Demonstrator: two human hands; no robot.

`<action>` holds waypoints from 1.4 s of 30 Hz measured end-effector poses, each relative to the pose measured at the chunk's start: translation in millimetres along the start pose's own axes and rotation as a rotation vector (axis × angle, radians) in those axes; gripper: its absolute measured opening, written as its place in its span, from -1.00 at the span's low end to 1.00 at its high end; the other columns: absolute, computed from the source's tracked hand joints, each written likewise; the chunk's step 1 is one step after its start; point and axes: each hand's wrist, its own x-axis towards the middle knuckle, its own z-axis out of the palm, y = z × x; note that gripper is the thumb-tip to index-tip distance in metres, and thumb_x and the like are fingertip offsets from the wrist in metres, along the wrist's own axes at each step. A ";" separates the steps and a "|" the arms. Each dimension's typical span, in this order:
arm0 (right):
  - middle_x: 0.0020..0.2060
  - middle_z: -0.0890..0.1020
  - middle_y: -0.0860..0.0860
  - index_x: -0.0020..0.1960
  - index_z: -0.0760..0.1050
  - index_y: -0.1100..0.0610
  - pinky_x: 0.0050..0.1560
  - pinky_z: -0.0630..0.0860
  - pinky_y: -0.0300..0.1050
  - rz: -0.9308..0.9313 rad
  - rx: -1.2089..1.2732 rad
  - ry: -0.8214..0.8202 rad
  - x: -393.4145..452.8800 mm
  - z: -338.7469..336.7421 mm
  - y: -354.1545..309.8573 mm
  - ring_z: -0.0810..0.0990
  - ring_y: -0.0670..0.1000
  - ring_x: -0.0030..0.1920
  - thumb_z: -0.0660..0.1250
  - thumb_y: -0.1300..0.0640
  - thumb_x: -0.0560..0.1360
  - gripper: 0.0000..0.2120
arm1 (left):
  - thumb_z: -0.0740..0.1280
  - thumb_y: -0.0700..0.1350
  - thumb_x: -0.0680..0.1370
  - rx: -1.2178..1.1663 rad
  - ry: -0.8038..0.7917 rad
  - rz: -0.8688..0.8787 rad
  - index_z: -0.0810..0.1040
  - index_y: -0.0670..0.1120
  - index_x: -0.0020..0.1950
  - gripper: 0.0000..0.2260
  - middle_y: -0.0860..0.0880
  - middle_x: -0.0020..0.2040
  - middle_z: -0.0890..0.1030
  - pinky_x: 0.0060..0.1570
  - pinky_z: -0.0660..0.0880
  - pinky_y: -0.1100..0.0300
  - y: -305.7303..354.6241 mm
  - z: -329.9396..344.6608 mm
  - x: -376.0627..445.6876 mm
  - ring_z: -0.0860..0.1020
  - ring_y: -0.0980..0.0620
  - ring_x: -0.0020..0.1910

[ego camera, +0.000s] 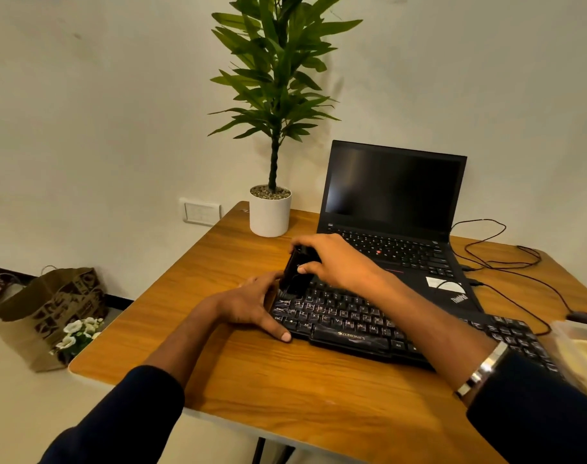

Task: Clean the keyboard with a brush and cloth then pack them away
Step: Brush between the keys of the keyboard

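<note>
- Brushing underway, I judge — right hand (335, 259) grips the brush (295, 272) on the keyboard (352, 326) at its 9 o'clock end.
- Left hand (252, 304) steadies that end, fingers straight.
- Left to do — cloth wipe, packing; cloth not clearly visible.

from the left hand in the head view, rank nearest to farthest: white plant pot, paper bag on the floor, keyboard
From the left hand:
1. keyboard – touching, at its left end
2. white plant pot – behind, at the table's far edge
3. paper bag – far left, on the floor
</note>
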 end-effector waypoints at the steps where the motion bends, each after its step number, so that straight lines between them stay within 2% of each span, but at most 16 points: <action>1: 0.23 0.53 0.04 0.28 0.45 -0.03 0.29 0.43 0.05 0.015 -0.014 -0.013 -1.4 -1.1 3.1 0.47 0.06 0.27 0.39 0.18 0.48 -0.61 | 0.63 0.24 0.09 0.000 -0.001 -0.001 0.04 0.24 0.53 0.14 0.03 0.39 0.25 0.41 0.33 -0.15 0.0 -0.1 -0.3 0.25 -0.06 0.40; 8: 0.18 0.54 0.04 0.20 0.49 -0.01 0.16 0.46 -0.01 0.022 -0.250 -0.155 -5.8 -30.0 10.1 0.50 0.07 0.21 0.40 0.18 0.47 -0.67 | 0.62 0.31 0.03 0.001 -0.004 -0.004 0.00 0.30 0.53 0.21 0.01 0.46 0.20 0.40 0.32 -0.18 -1.6 1.3 0.7 0.23 -0.08 0.43; 15: 0.20 0.55 0.03 0.29 0.45 0.01 0.24 0.45 0.01 -0.069 -0.119 0.008 2.7 -6.0 -5.8 0.48 0.05 0.25 0.39 0.18 0.47 -0.60 | 0.65 0.14 0.17 0.002 0.008 -0.010 0.02 0.23 0.54 0.12 0.02 0.42 0.22 0.42 0.31 -0.13 0.7 0.6 -1.1 0.23 -0.06 0.41; 17: 0.21 0.54 0.02 0.28 0.45 0.00 0.26 0.44 0.01 -0.041 -0.092 -0.001 1.4 -4.9 -0.4 0.48 0.05 0.25 0.39 0.18 0.48 -0.60 | 0.65 0.17 0.16 0.001 -0.001 -0.011 0.02 0.23 0.54 0.13 0.02 0.42 0.22 0.41 0.31 -0.15 1.0 -0.4 -1.5 0.23 -0.05 0.40; 21: 0.20 0.55 0.03 0.21 0.48 -0.04 0.23 0.46 0.06 0.052 -0.153 -0.072 -12.4 -23.6 22.9 0.49 0.06 0.23 0.40 0.16 0.47 -0.67 | 0.59 0.35 0.01 0.017 -0.007 0.007 0.01 0.27 0.54 0.22 0.08 0.36 0.22 0.42 0.29 -0.14 0.7 -1.1 -3.3 0.21 0.00 0.36; 24: 0.16 0.56 0.03 0.14 0.49 -0.04 0.18 0.48 0.03 0.110 -0.261 -0.142 -28.9 -44.9 39.3 0.50 0.08 0.19 0.41 0.17 0.47 -0.71 | 0.59 0.36 0.00 0.012 -0.008 -0.005 0.00 0.28 0.54 0.23 0.03 0.45 0.20 0.42 0.29 -0.17 -0.9 0.1 -1.4 0.21 -0.06 0.42; 28: 0.17 0.55 0.03 0.20 0.50 0.01 0.14 0.48 -0.01 0.158 -0.358 -0.219 -42.5 -65.5 45.2 0.52 0.07 0.17 0.41 0.19 0.47 -0.68 | 0.61 0.35 0.01 -0.004 -0.015 -0.008 0.01 0.31 0.53 0.21 0.01 0.48 0.19 0.40 0.31 -0.20 -3.3 0.7 -0.1 0.21 -0.08 0.43; 36: 0.16 0.58 0.01 0.22 0.48 -0.02 0.19 0.47 -0.02 0.031 -0.092 0.013 -28.3 -35.0 21.9 0.52 0.03 0.19 0.41 0.17 0.46 -0.65 | 0.61 0.34 0.02 -0.005 -0.018 0.001 0.01 0.32 0.52 0.20 0.01 0.47 0.20 0.40 0.32 -0.20 -3.2 0.4 -0.1 0.23 -0.08 0.42; 42: 0.17 0.56 0.03 0.15 0.49 -0.08 0.19 0.48 0.05 0.099 -0.150 -0.078 -33.6 -34.8 36.5 0.51 0.07 0.19 0.40 0.16 0.47 -0.70 | 0.61 0.34 0.03 0.003 -0.011 -0.007 0.01 0.33 0.51 0.19 0.01 0.45 0.21 0.39 0.32 -0.20 -5.0 -0.1 0.5 0.23 -0.08 0.41</action>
